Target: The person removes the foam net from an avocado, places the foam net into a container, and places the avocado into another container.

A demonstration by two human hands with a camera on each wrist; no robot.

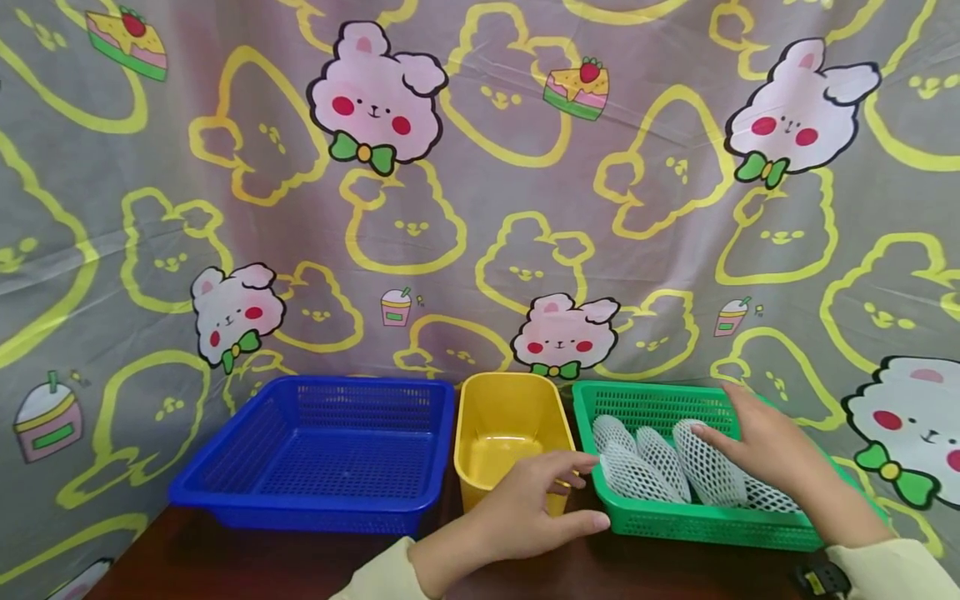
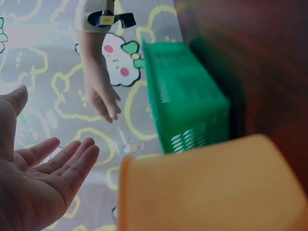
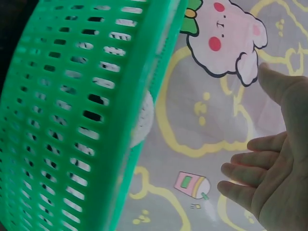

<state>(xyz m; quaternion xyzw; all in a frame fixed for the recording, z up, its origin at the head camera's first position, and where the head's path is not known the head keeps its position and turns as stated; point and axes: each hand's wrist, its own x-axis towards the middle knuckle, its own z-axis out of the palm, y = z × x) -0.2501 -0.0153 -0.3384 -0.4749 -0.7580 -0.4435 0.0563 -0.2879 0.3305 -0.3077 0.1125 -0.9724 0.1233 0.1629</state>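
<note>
A green plastic basket (image 1: 705, 525) on the right holds several pieces wrapped in white foam netting (image 1: 708, 467); the netting hides what is inside. My right hand (image 1: 776, 442) hovers over the basket's right part, fingers extended and holding nothing. In the right wrist view that hand (image 3: 269, 168) shows beside the basket (image 3: 103, 120), palm bare. My left hand (image 1: 536, 504) hangs in front of the yellow bin (image 1: 517, 392), its fingertips near the green basket's left corner. The left wrist view shows this left hand (image 2: 48, 178) with a bare palm and loosely spread fingers.
A blue perforated basket (image 1: 307, 500) stands on the left of the dark brown table (image 1: 225, 558), with nothing in it. The yellow bin sits between the two baskets, close to both. Behind them hangs a patterned cloth (image 1: 487, 183) with cartoon rabbits.
</note>
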